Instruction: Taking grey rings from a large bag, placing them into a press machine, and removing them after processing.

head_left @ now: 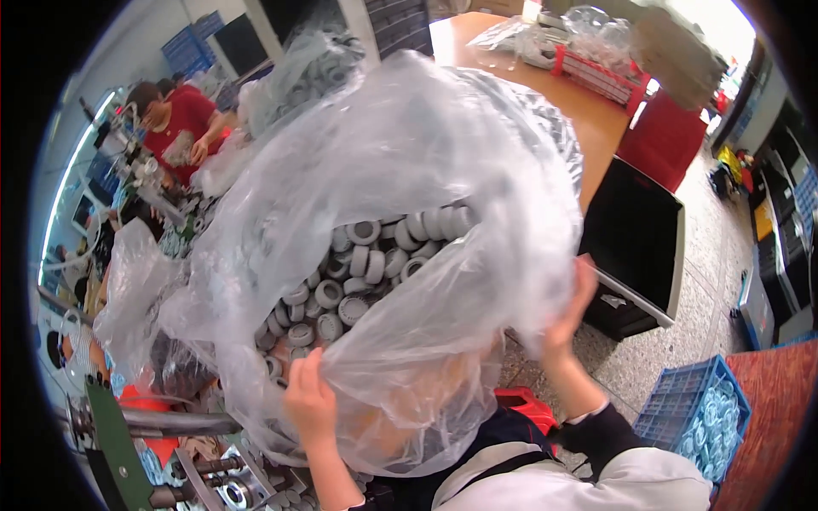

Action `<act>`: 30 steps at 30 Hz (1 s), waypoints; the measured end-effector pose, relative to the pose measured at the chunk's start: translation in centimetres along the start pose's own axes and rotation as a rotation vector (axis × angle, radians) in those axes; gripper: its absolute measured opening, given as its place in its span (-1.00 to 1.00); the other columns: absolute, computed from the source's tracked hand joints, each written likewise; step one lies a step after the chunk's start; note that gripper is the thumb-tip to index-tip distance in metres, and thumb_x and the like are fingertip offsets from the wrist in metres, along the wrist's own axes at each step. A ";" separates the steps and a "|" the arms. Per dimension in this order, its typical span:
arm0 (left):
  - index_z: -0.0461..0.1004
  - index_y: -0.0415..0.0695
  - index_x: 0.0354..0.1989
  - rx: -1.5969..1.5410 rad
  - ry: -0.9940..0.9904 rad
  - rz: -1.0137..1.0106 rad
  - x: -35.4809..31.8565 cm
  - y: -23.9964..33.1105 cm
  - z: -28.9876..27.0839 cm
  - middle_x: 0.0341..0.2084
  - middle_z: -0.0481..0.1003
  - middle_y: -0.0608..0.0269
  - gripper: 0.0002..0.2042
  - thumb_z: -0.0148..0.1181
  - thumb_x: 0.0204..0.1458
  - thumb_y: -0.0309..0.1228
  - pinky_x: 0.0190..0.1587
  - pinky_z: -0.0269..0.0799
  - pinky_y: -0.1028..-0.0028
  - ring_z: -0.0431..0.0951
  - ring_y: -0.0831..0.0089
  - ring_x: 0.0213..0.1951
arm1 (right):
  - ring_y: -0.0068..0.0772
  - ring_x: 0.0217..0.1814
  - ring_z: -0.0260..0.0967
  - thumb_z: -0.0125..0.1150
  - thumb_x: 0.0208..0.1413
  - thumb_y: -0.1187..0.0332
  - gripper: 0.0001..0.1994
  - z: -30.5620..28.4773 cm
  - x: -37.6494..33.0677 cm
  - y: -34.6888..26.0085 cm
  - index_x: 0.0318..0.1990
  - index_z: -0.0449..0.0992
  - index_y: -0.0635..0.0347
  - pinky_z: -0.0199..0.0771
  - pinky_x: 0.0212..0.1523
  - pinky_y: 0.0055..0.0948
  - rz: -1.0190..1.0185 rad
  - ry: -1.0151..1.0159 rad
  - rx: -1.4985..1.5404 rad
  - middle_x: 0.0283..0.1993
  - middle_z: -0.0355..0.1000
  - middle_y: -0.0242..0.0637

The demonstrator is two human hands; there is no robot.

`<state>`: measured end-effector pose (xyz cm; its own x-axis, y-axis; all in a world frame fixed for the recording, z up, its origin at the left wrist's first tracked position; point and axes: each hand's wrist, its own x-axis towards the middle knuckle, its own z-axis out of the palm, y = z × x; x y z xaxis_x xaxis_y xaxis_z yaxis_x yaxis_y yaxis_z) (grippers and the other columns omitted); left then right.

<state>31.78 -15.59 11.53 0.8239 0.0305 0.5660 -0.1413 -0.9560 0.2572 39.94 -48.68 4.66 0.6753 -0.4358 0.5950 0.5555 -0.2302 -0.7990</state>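
A large clear plastic bag [400,145] fills the middle of the view, its mouth spread wide. Through the opening I see many small grey ring-shaped parts [375,264] heaped inside. My left hand [309,399] is closed on the near edge of the bag, just below the grey parts. At the bag's right side my right hand [573,311] grips the plastic, its fingers partly hidden and slightly blurred. Loose plastic hangs between my two hands and over my lap.
A black crate [635,247] stands on the floor at right. Farther down is a blue basket [673,400] of pale blue rings. Metal machine parts [213,477] lie at lower left. A co-worker in a red shirt [175,136] sits beyond. A wooden table [596,128] is at the back.
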 end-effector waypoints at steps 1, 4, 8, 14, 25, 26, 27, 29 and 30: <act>0.45 -0.10 -0.14 -0.036 0.004 -0.029 0.1 0.6 0.0 -0.37 0.43 0.10 -0.60 -0.03 -0.20 -0.73 -0.39 0.37 0.21 0.47 0.04 -0.37 | -0.20 0.32 -0.10 0.13 -0.02 0.14 -0.21 -1.3 2.8 0.2 0.28 -0.11 0.31 -0.13 0.32 -0.17 0.012 0.059 -0.060 0.29 -0.13 -0.10; 0.47 -0.14 -0.19 -0.094 0.119 -0.009 0.2 1.5 0.7 -0.40 0.42 0.08 -0.63 -0.02 -0.23 -0.74 -0.38 0.38 0.23 0.46 0.03 -0.40 | -0.31 0.22 0.09 0.01 0.15 0.21 -0.39 -6.2 4.7 8.8 0.28 -0.06 0.21 0.13 0.20 -0.22 0.458 -0.101 0.281 0.21 0.05 -0.18; 0.47 -0.20 -0.24 -0.038 0.278 0.024 -0.1 0.5 -0.1 -0.43 0.43 0.05 -0.67 -0.03 -0.23 -0.74 -0.38 0.39 0.25 0.46 0.03 -0.41 | -0.33 0.10 0.28 -0.05 0.24 0.21 -0.51 -3.7 1.8 10.2 0.25 0.01 0.14 0.39 0.06 -0.25 0.871 -0.407 0.693 0.12 0.22 -0.23; 0.45 -0.31 -0.23 0.081 0.479 -0.021 2.5 1.5 -3.3 -0.43 0.46 0.05 -0.68 -0.11 -0.21 -0.72 -0.25 0.40 0.23 0.48 0.05 -0.36 | -0.33 0.09 0.28 -0.01 0.22 0.23 -0.52 8.3 -2.1 4.5 0.22 0.06 0.17 0.38 0.05 -0.28 0.843 -0.450 0.632 0.11 0.22 -0.23; 0.46 -0.05 -0.19 -0.079 -0.324 0.175 -4.8 9.0 4.8 0.09 0.30 0.02 -0.56 0.33 -0.22 -0.09 0.16 0.03 -0.02 0.16 -0.03 0.21 | -0.33 0.08 0.27 0.08 0.17 0.26 -0.53 3.7 -6.2 0.4 0.17 0.15 0.24 0.37 0.03 -0.33 0.779 -0.453 0.503 0.09 0.23 -0.22; 0.47 -0.06 -0.28 -0.038 -0.375 0.191 -5.2 8.7 5.1 0.11 0.29 0.03 -0.60 0.34 -0.25 -0.09 0.17 0.04 0.00 0.14 -0.03 0.23 | -0.33 0.08 0.27 0.08 0.17 0.26 -0.53 4.0 -6.2 -0.2 0.17 0.16 0.25 0.36 0.03 -0.33 0.792 -0.469 0.483 0.09 0.23 -0.22; 0.43 -0.09 -0.44 -0.084 -0.340 0.181 -5.4 8.2 5.5 0.10 0.31 0.13 -0.72 0.28 -0.21 -0.18 0.18 0.06 0.05 0.21 0.06 0.19 | -0.33 0.08 0.27 0.09 0.17 0.27 -0.53 4.9 -5.7 -0.3 0.16 0.16 0.25 0.36 0.03 -0.33 0.809 -0.490 0.467 0.09 0.23 -0.22; 0.41 -0.11 -0.46 0.032 -0.298 0.282 -6.5 5.2 6.2 0.06 0.34 0.23 -0.85 0.18 -0.15 -0.32 0.19 0.08 0.08 0.27 0.20 0.15 | -0.33 0.08 0.27 0.11 0.16 0.27 -0.54 4.1 -5.3 -1.2 0.15 0.18 0.26 0.36 0.03 -0.34 0.887 -0.562 0.432 0.09 0.23 -0.22; 0.41 -0.11 -0.47 0.032 -0.274 0.229 -5.8 4.8 5.8 0.03 0.36 0.26 -0.90 0.14 -0.16 -0.39 0.19 0.09 0.09 0.29 0.26 0.13 | -0.33 0.08 0.27 0.11 0.15 0.28 -0.54 1.9 -5.3 -1.2 0.15 0.19 0.27 0.36 0.03 -0.35 0.932 -0.598 0.406 0.08 0.23 -0.22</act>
<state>29.49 -22.03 4.89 0.8903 -0.2606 0.3735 -0.3253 -0.9379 0.1210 36.55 -44.42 2.65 0.9618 0.2129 -0.1719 -0.2321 0.3019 -0.9247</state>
